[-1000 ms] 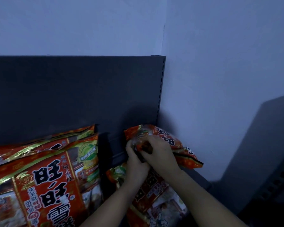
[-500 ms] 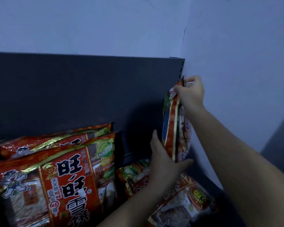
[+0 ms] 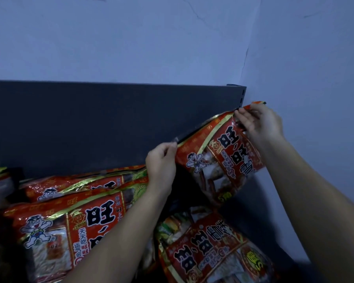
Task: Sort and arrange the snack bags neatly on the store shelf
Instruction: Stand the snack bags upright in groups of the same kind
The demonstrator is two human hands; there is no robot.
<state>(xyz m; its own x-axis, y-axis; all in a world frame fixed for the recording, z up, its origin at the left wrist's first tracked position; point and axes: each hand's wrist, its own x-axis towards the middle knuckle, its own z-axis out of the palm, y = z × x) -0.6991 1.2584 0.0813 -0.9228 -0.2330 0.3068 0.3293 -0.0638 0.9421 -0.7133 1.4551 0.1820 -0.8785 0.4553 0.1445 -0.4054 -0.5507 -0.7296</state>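
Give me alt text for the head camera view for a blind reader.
A person's left hand and right hand pinch the top corners of a red and gold foil snack bag, holding it tilted before a dark grey shelf back panel. A second red snack bag lies below, and matching bags are stacked at left.

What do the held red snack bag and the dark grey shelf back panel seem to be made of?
The held red snack bag looks like glossy plastic film: it crinkles and glints, with clear windows. The dark grey shelf back panel is probably matte painted metal, judging by its slotted edge.
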